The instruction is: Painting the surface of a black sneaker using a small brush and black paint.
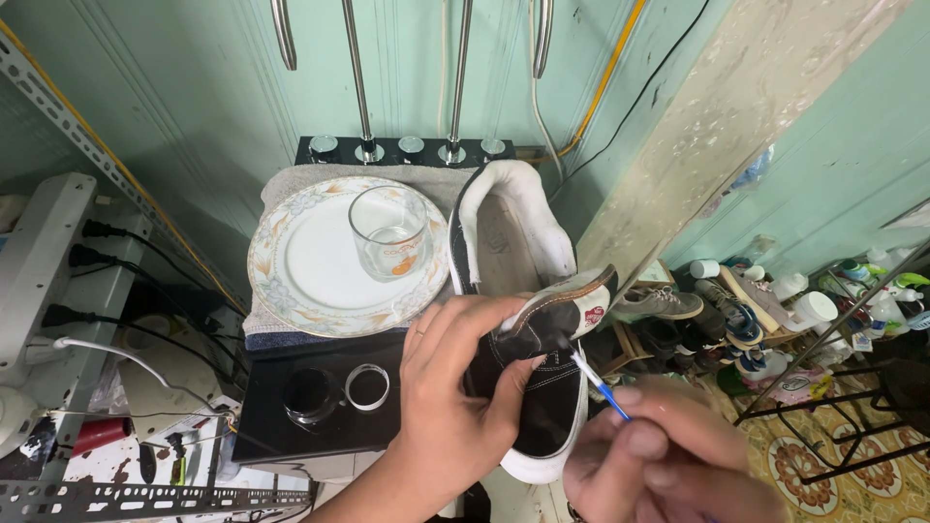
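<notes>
The left hand (450, 407) grips a black sneaker (528, 320) by its side, toe toward the person, its long axis running away toward the wall. The right hand (668, 455), closed, pinches a blue cotton swab (596, 380), whose white tip touches the tongue just beside the left thumb. Behind, 1 glass (389, 232) stands on a plate (300, 266).

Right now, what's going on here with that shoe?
A person is working on a black sneaker with a white sole. The left hand grips it at the tongue, while the right hand holds a blue-stemmed cotton swab, its tip against the shoe's upper. Beside it, a glass stands on a floral-rimmed plate.
</notes>
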